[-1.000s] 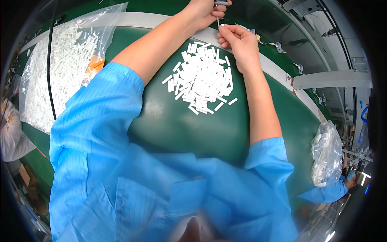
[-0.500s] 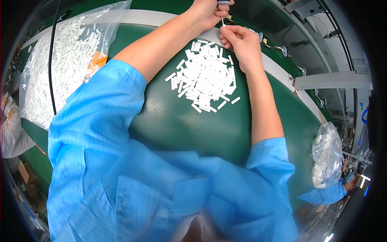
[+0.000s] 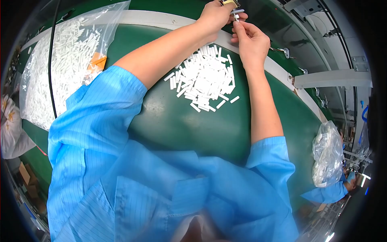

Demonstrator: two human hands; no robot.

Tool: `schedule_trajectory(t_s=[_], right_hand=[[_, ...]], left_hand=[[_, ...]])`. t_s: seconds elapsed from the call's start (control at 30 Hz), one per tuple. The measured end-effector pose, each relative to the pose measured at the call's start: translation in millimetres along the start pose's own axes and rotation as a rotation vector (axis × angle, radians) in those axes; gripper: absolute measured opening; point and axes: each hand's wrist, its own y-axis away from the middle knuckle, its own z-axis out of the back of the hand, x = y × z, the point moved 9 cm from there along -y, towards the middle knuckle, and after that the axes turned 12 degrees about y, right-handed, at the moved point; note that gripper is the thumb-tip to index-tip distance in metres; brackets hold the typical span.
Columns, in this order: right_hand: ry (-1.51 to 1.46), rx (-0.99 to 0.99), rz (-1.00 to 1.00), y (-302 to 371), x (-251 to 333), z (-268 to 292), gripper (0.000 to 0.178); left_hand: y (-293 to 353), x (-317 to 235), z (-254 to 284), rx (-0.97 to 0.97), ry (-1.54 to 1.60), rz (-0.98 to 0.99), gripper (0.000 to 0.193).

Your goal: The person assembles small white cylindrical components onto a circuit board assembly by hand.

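At the top of the head view, my left hand [image 3: 215, 17] is closed around a small assembly [image 3: 229, 3] with yellowish, dark and grey parts. My right hand [image 3: 254, 44] meets it from the right, thumb and forefinger pinched at a small white piece [image 3: 237, 17] on a thin stem or wire below the assembly. The fingertips partly cover where the two join. Just below my hands, a loose pile of short white tubes [image 3: 205, 76] lies on the green work surface [image 3: 189, 129], partly overlapped by my left wrist.
A clear bag [image 3: 60, 64] full of white tubes, with an orange tag [image 3: 97, 61], lies left. A black cable [image 3: 51, 64] crosses it. Beyond the pale rim [image 3: 274, 66], small metal parts [image 3: 286, 53] lie on green. Another clear bag [image 3: 327, 155] sits right, near a person in blue [image 3: 328, 193].
Both hands have shifted slightly right. The assembly in my left hand has turned, showing its yellowish side, and the left wrist now covers the pile's upper edge.
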Motion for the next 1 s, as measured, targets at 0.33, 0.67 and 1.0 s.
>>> schedule_trajectory(t_s=[0.33, 0.67, 1.0], right_hand=[[-0.532, 0.134, -0.2, -5.0, -29.3, -17.6, 0.022], [0.011, -0.074, 0.058, -0.8, -1.7, 8.0, 0.025], [0.079, -0.179, 0.213, -0.2, 2.1, 11.8, 0.018]], left_hand=[[1.1, 3.1, -8.8, 0.072, 0.035, 0.076, 0.022], [7.3, -0.3, -5.1, -0.025, 0.061, 0.024, 0.02], [7.6, 5.8, -9.4, 0.016, 0.036, 0.024, 0.019]])
